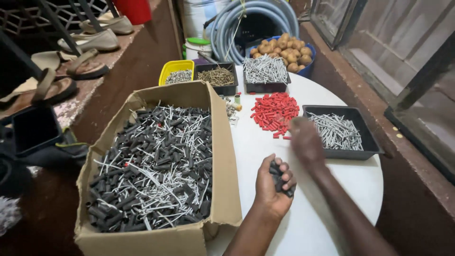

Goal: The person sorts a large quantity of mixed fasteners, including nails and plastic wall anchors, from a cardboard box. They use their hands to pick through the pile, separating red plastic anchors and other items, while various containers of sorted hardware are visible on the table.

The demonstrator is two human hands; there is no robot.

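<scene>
Left hand [274, 182] near centre, resting over the round white table [313, 223], fingers [283, 167] clenched around a small bunch of short black plastic tubes [279, 179]; tube ends poke out between fingers and palm.

Right hand [305, 140] just far-right of the left, motion-blurred, reaching toward the near-left edge of a black rectangular tray of silver nails [339, 132]. Cannot tell whether its fingers are released or grasping anything; blur hides them.

Left of both hands: a large open brown cardboard box [222, 156], filled with a mix of black tubes and silver nails [154, 168]. Its right wall stands just beside the left hand.

On the table, farther out: a loose heap of small red plastic plugs [274, 114], lying between the box and the black tray. Beyond it, a second black tray heaped with silver nails [265, 71]. Left of that, a black tray of brownish screws [217, 76] and a yellow plastic tub of small grey screws [177, 73].

Far side, off the table: a blue bowl of potatoes [284, 47], a coiled grey hose [253, 19].

Far left: worn sandals [71, 57] on a stone ledge.
</scene>
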